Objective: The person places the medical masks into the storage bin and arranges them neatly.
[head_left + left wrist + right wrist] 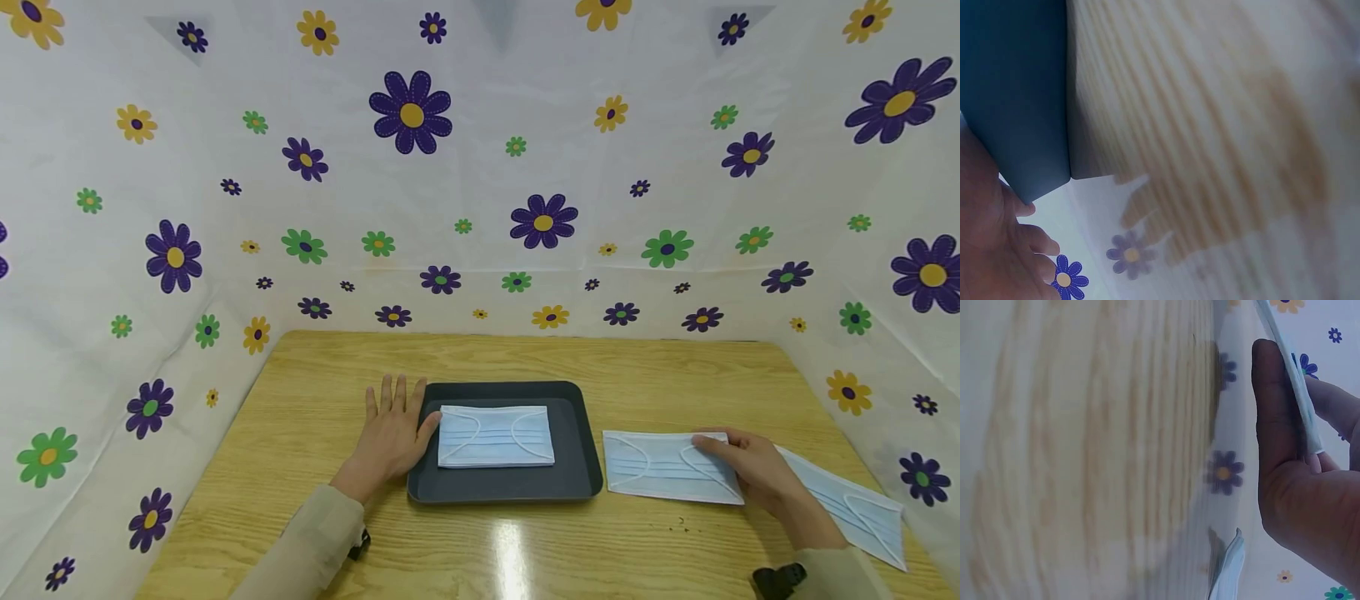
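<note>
A dark grey tray (577, 467) stands mid-table with a light blue face mask (495, 437) lying flat inside, ear loops on top; whether others lie under it cannot be told. With fingers spread, my left hand (390, 437) rests at the tray's left rim, the thumb by the mask's edge. To the right of the tray, my right hand (757, 471) pinches another face mask (660, 467) at its right end, thumb on top. In the right wrist view, this held mask (1297, 387) appears edge-on between thumb and fingers, above the table.
One more face mask (862, 508) lies at the right side of the table, partly behind my right hand and wrist. The wooden table (337, 550) is enclosed by a white cloth (480, 183) printed with flowers at the back and sides.
</note>
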Action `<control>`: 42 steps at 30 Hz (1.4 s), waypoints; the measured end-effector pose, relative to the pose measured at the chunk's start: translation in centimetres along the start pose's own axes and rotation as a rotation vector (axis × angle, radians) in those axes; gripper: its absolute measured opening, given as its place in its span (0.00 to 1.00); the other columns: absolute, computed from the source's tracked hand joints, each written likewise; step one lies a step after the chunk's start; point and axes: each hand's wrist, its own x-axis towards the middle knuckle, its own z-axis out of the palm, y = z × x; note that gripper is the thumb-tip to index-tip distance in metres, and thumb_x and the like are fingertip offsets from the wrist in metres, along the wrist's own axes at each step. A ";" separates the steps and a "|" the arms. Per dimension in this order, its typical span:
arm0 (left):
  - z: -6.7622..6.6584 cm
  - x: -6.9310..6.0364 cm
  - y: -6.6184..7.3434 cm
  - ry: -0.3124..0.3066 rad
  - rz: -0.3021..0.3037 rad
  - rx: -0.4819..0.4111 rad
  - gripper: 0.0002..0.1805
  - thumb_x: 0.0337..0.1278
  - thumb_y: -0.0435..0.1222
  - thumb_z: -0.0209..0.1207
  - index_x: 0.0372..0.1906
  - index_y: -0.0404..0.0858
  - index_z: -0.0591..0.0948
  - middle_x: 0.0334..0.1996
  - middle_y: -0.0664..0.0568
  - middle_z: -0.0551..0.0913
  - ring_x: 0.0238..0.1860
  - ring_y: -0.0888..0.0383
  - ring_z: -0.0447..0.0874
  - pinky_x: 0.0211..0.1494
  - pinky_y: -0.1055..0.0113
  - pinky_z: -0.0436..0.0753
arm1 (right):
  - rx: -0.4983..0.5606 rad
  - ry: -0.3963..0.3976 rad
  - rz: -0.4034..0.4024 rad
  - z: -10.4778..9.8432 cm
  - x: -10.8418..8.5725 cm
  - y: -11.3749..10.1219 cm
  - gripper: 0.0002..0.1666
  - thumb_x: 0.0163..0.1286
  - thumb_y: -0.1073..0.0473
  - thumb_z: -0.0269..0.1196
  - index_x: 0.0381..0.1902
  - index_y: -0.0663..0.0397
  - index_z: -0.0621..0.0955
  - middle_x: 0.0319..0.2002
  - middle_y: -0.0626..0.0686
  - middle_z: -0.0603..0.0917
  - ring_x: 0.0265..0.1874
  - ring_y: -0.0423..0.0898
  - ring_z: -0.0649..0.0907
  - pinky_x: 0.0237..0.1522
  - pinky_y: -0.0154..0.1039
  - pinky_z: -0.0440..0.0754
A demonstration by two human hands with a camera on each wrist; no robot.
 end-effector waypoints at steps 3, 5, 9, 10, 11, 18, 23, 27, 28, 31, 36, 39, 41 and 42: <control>0.0 0.0 0.0 0.002 0.001 0.003 0.41 0.84 0.59 0.39 0.86 0.40 0.51 0.84 0.29 0.49 0.85 0.30 0.38 0.83 0.29 0.38 | 0.005 0.000 0.013 0.0 0.1 -0.2 0.42 0.78 0.36 0.61 0.73 0.65 0.75 0.81 0.72 0.59 0.76 0.62 0.66 0.63 0.40 0.81; 0.0 0.0 0.0 0.002 0.002 0.005 0.41 0.84 0.60 0.39 0.86 0.40 0.51 0.84 0.29 0.49 0.85 0.30 0.38 0.83 0.29 0.38 | 0.013 0.000 0.019 0.1 0.2 -0.3 0.42 0.78 0.37 0.62 0.73 0.66 0.75 0.81 0.73 0.57 0.79 0.66 0.62 0.73 0.54 0.75; 0.0 0.0 0.0 0.003 0.002 0.004 0.41 0.84 0.60 0.39 0.86 0.40 0.51 0.84 0.29 0.49 0.85 0.30 0.38 0.83 0.29 0.38 | 0.029 0.002 0.004 0.2 0.1 -0.3 0.41 0.79 0.40 0.62 0.71 0.71 0.75 0.81 0.75 0.56 0.81 0.71 0.55 0.79 0.67 0.59; -0.1 0.0 0.0 0.003 0.002 0.003 0.41 0.84 0.60 0.39 0.86 0.40 0.51 0.84 0.29 0.49 0.85 0.30 0.38 0.83 0.29 0.37 | 0.025 0.003 -0.003 0.2 0.1 -0.4 0.40 0.80 0.41 0.61 0.71 0.72 0.75 0.80 0.76 0.56 0.81 0.71 0.56 0.79 0.67 0.59; -0.1 0.0 0.0 0.003 0.002 0.002 0.41 0.84 0.60 0.39 0.86 0.40 0.51 0.84 0.29 0.49 0.85 0.30 0.38 0.83 0.29 0.37 | 0.018 0.008 -0.009 0.2 0.1 -0.4 0.40 0.80 0.41 0.61 0.70 0.72 0.75 0.80 0.76 0.58 0.80 0.71 0.57 0.79 0.66 0.59; -0.1 0.0 0.0 0.005 0.002 0.001 0.41 0.83 0.60 0.39 0.86 0.40 0.51 0.84 0.29 0.49 0.85 0.30 0.38 0.83 0.29 0.37 | 0.017 0.029 -0.008 -0.2 -0.1 -1.0 0.42 0.82 0.39 0.57 0.73 0.72 0.72 0.80 0.74 0.58 0.79 0.70 0.61 0.69 0.47 0.76; -0.1 0.0 0.1 0.002 -0.003 0.001 0.41 0.84 0.59 0.39 0.86 0.40 0.51 0.84 0.29 0.49 0.85 0.30 0.38 0.83 0.29 0.38 | 0.051 0.062 -0.011 -0.6 -0.1 -1.5 0.41 0.81 0.39 0.58 0.72 0.71 0.75 0.80 0.75 0.59 0.54 0.40 0.83 0.42 0.26 0.82; -0.1 -0.1 0.1 -0.001 -0.007 0.008 0.41 0.84 0.60 0.38 0.86 0.40 0.51 0.84 0.30 0.49 0.86 0.31 0.39 0.83 0.30 0.38 | 0.104 0.084 -0.014 -0.6 -0.2 -2.1 0.45 0.81 0.40 0.58 0.74 0.75 0.69 0.77 0.76 0.61 0.38 0.29 0.82 0.40 0.32 0.86; -0.1 -0.1 0.1 -0.002 -0.008 0.009 0.41 0.84 0.60 0.38 0.86 0.40 0.51 0.84 0.30 0.49 0.85 0.30 0.39 0.83 0.30 0.38 | 0.111 0.087 -0.014 -0.6 -0.2 -2.3 0.46 0.81 0.40 0.58 0.75 0.76 0.67 0.76 0.76 0.61 0.37 0.30 0.82 0.40 0.32 0.86; -0.2 -0.1 0.1 -0.006 -0.012 0.010 0.41 0.84 0.60 0.38 0.86 0.40 0.51 0.84 0.30 0.49 0.86 0.31 0.39 0.83 0.30 0.38 | 0.124 0.089 -0.013 -0.6 -0.4 -3.1 0.49 0.80 0.38 0.59 0.77 0.75 0.64 0.77 0.74 0.62 0.37 0.30 0.82 0.40 0.32 0.86; -0.2 -0.1 0.1 -0.008 -0.012 0.007 0.41 0.84 0.60 0.38 0.86 0.40 0.51 0.84 0.30 0.49 0.85 0.30 0.39 0.83 0.29 0.38 | 0.175 0.077 -0.032 0.0 -0.3 -4.4 0.51 0.78 0.37 0.62 0.79 0.72 0.63 0.65 0.61 0.78 0.38 0.31 0.83 0.41 0.33 0.87; -0.2 -0.1 0.1 -0.002 -0.010 0.000 0.41 0.84 0.59 0.39 0.86 0.40 0.52 0.84 0.29 0.50 0.85 0.30 0.39 0.83 0.29 0.38 | 0.230 0.050 -0.054 0.7 0.0 -5.2 0.49 0.78 0.40 0.63 0.78 0.72 0.64 0.50 0.43 0.83 0.38 0.33 0.85 0.41 0.34 0.88; -0.1 -0.1 0.1 -0.001 -0.008 -0.003 0.41 0.84 0.59 0.40 0.86 0.40 0.52 0.84 0.29 0.50 0.85 0.30 0.39 0.83 0.29 0.37 | 0.255 0.035 -0.065 1.4 0.2 -5.7 0.47 0.78 0.41 0.63 0.77 0.73 0.65 0.44 0.37 0.82 0.36 0.33 0.85 0.40 0.34 0.88; -0.1 -0.1 0.1 0.002 -0.006 -0.006 0.41 0.84 0.59 0.40 0.86 0.40 0.52 0.83 0.29 0.50 0.85 0.29 0.39 0.83 0.29 0.38 | 0.260 0.026 -0.072 1.8 0.4 -5.9 0.47 0.79 0.42 0.63 0.77 0.73 0.65 0.44 0.37 0.82 0.37 0.33 0.85 0.40 0.33 0.87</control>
